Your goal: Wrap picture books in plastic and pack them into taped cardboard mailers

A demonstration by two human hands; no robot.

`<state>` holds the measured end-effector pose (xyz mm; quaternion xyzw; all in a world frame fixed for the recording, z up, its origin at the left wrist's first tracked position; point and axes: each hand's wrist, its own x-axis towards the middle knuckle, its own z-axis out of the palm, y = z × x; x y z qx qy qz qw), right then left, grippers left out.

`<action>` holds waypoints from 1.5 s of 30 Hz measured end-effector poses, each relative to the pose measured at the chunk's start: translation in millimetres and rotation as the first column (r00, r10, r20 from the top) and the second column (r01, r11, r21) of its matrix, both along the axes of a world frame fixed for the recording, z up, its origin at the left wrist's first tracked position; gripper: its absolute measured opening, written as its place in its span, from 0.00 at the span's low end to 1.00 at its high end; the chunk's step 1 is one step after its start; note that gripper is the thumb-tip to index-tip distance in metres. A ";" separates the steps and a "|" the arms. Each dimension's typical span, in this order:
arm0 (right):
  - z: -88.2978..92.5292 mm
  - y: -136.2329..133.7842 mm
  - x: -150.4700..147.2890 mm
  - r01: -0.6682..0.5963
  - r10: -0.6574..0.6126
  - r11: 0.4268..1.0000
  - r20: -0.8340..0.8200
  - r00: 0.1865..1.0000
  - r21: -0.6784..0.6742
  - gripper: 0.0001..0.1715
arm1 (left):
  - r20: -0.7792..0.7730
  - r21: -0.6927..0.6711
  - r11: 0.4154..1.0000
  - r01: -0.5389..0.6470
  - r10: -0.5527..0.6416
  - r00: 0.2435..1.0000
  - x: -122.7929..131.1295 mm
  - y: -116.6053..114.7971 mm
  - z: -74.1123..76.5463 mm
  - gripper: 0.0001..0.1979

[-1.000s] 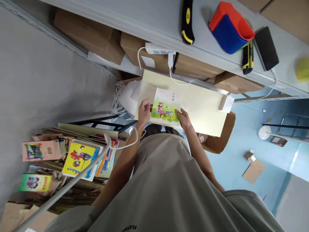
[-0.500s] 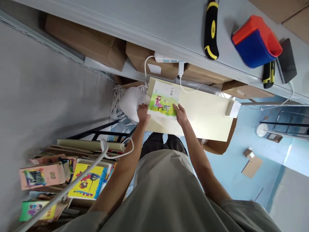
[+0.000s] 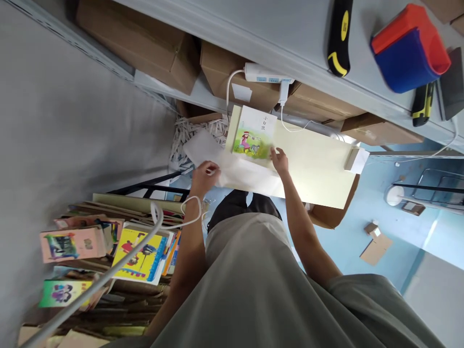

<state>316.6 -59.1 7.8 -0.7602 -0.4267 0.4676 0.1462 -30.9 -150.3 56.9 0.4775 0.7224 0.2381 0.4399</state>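
Observation:
A picture book [image 3: 253,137] with a girl and a grey animal on its cover lies on the pale yellow board [image 3: 311,164]. A translucent white sheet [image 3: 250,176] stretches over the board's near edge and out past its left end. My left hand [image 3: 205,177] is closed at the sheet's near left edge, fingertips pinched together on it. My right hand [image 3: 280,161] is at the book's lower right corner, fingers apart. Its thumb is close to the cover's edge; I cannot tell whether they touch.
Above the board runs a grey shelf [image 3: 290,29] with a utility knife [image 3: 340,38] and a red and blue holder [image 3: 409,50]. A power strip [image 3: 266,72] hangs at its edge. Stacked books [image 3: 139,253] stand lower left, crossed by a grey lamp arm [image 3: 105,278]. Shredded paper [image 3: 181,145] fills a box.
My left hand has let go of the book and moved down and left to the sheet. My right hand has loosened from the book's corner. More of the sheet shows below the book.

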 end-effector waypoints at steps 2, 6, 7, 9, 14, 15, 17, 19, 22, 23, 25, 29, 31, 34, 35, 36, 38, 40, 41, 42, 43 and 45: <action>23.6 -24.5 22.5 -0.146 0.145 0.989 -0.078 0.986 -0.016 0.53 | 0.033 0.056 0.987 -0.151 0.149 0.988 -4.6 11.5 1.9 0.03; 60.6 -70.6 43.0 -0.327 0.314 0.944 -0.202 0.928 -0.034 0.47 | 0.093 0.146 0.962 -0.231 0.219 0.971 0.2 31.7 2.3 0.05; 65.9 -77.7 43.8 -0.331 0.320 0.943 -0.178 0.930 -0.030 0.44 | 0.102 0.167 0.960 -0.225 0.210 0.972 3.3 34.9 2.3 0.05; 74.0 -85.6 45.9 -0.263 0.262 0.965 -0.137 0.955 0.011 0.38 | 0.117 0.203 0.957 -0.206 0.185 0.976 10.5 38.5 3.3 0.05; 102.8 -82.2 84.6 0.089 -0.053 0.987 -0.258 0.965 0.132 0.30 | 0.135 0.303 0.941 -0.149 0.113 0.984 38.9 36.6 18.9 0.06; 110.4 -80.1 98.2 0.125 -0.085 0.983 -0.269 0.959 0.133 0.28 | 0.147 0.325 0.935 -0.138 0.095 0.985 47.7 35.8 24.7 0.07; 124.5 -76.1 127.2 0.181 -0.137 0.972 -0.269 0.954 0.149 0.26 | 0.184 0.371 0.920 -0.121 0.055 0.981 68.9 34.7 38.7 0.09; 134.5 -73.1 156.4 0.244 -0.192 0.951 -0.256 0.947 0.189 0.26 | 0.225 0.418 0.902 -0.104 0.008 0.974 94.2 34.3 54.6 0.12; 140.2 -72.4 198.7 0.297 -0.245 0.921 -0.217 0.945 0.253 0.27 | 0.253 0.456 0.889 -0.047 -0.079 0.964 137.0 34.3 79.0 0.14; 140.1 -73.4 212.7 0.296 -0.250 0.916 -0.194 0.949 0.269 0.28 | 0.250 0.452 0.892 -0.018 -0.107 0.962 151.6 34.1 86.6 0.14; 138.0 -76.8 241.3 0.272 -0.243 0.915 -0.129 0.961 0.298 0.31 | 0.229 0.410 0.911 0.051 -0.157 0.961 179.7 33.0 99.6 0.13; 131.7 -85.3 298.2 0.207 -0.229 0.914 0.021 0.973 0.349 0.35 | 0.188 0.304 0.941 0.147 -0.211 0.959 223.1 26.3 110.8 0.11; 127.9 -87.3 321.8 0.169 -0.205 0.916 0.063 0.977 0.364 0.36 | 0.180 0.285 0.944 0.164 -0.220 0.959 235.7 21.6 106.5 0.10; 118.0 -83.9 342.7 0.099 -0.133 0.937 0.081 0.988 0.334 0.37 | 0.139 0.238 0.952 0.193 -0.230 0.963 245.7 15.0 87.8 0.08; 113.1 -81.1 345.0 0.072 -0.101 0.948 0.079 0.992 0.309 0.36 | 0.104 0.208 0.958 0.198 -0.223 0.969 247.7 13.0 79.4 0.07; 107.2 -77.7 345.2 0.047 -0.071 0.959 0.075 0.995 0.281 0.36 | 0.066 0.175 0.965 0.195 -0.209 0.976 249.4 10.9 70.5 0.06; 93.9 -70.2 340.9 -0.006 -0.012 0.974 0.078 0.997 0.226 0.33 | 0.001 0.106 0.978 0.177 -0.178 0.984 252.3 6.0 53.2 0.05; 80.6 -63.4 333.7 -0.055 0.033 0.983 0.127 0.991 0.173 0.29 | -0.009 0.048 0.985 0.168 -0.168 0.986 254.5 -0.1 38.4 0.05; 75.0 -60.8 329.9 -0.081 0.055 0.987 0.173 0.983 0.142 0.28 | 0.003 0.025 0.986 0.167 -0.168 0.986 255.1 -3.2 32.4 0.05; 70.4 -58.6 326.2 -0.109 0.082 0.989 0.230 0.970 0.105 0.26 | 0.017 0.007 0.987 0.163 -0.163 0.986 255.2 -6.2 27.2 0.05; 67.0 -56.9 322.2 -0.138 0.113 0.988 0.291 0.950 0.068 0.25 | 0.029 -0.007 0.989 0.150 -0.150 0.988 254.8 -8.8 22.6 0.05; 64.2 -54.4 310.8 -0.193 0.163 0.981 0.409 0.898 0.034 0.27 | 0.052 -0.019 0.994 0.110 -0.109 0.993 252.4 -11.9 14.8 0.05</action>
